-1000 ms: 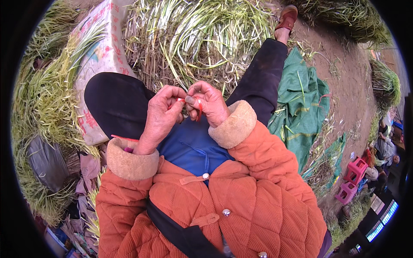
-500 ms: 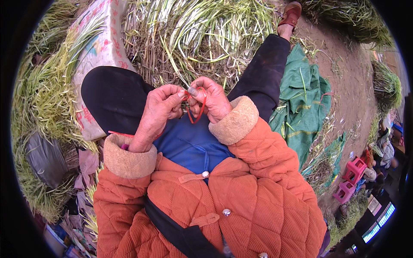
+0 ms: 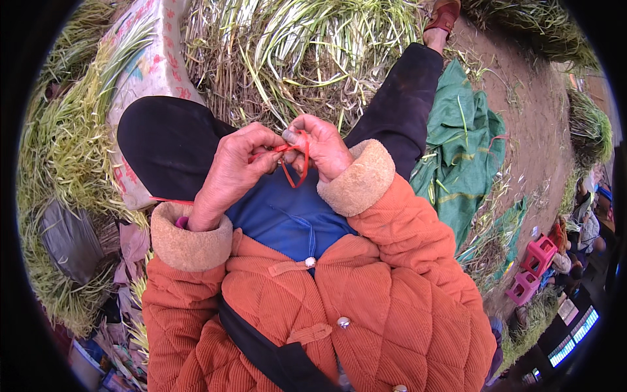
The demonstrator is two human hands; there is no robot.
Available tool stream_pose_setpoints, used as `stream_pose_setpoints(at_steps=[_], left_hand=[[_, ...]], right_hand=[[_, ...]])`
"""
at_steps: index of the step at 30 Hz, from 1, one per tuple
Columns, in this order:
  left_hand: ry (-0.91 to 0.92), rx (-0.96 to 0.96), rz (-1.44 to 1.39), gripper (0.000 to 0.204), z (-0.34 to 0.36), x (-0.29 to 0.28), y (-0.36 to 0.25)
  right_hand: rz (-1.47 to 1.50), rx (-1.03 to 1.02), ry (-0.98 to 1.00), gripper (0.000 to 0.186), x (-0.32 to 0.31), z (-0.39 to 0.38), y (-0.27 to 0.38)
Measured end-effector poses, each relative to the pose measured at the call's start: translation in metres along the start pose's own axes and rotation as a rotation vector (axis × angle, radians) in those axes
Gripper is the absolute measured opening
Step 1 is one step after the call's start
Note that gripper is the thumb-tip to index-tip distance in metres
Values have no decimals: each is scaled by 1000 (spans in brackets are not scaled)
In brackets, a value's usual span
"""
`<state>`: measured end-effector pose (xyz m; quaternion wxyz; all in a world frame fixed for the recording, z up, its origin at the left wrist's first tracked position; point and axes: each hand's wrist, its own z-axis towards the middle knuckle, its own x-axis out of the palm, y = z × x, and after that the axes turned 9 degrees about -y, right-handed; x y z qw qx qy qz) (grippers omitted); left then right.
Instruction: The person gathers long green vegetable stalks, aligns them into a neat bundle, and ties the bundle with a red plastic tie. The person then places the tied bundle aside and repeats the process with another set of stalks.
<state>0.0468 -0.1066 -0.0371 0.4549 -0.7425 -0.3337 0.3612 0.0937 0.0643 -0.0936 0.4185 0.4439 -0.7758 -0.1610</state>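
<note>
Between my two hands, above my blue-covered lap, is a thin red plastic strip bent into a loop. The fingers of my left hand are pinched on one part of it. My right hand pinches the strip beside the left fingertips, and the loop hangs below its thumb. The fingertips of both hands nearly touch. A further length of red strip shows by my left cuff. Whether the strip is knotted between the fingers is too small to tell.
Ahead lies a large heap of long green-and-white stalks. At the left, a white sack with red markings is next to more stalks and a dark plastic bag. A green woven sack and pink stools are at the right.
My left hand has turned, with its fingers now drawn slightly apart from the right hand's, and a stretch of red strip shows between them. The right hand has barely moved.
</note>
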Motion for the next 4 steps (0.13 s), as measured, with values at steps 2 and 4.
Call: stream_pose_setpoints(at_steps=[2,4], left_hand=[[-1,82,141,10,0,-1,-1],[24,76,259,13,2,-4,-1]], right_hand=[[-7,6,43,16,-2,1,-1],[28,7,117,17,-5,3,-2]])
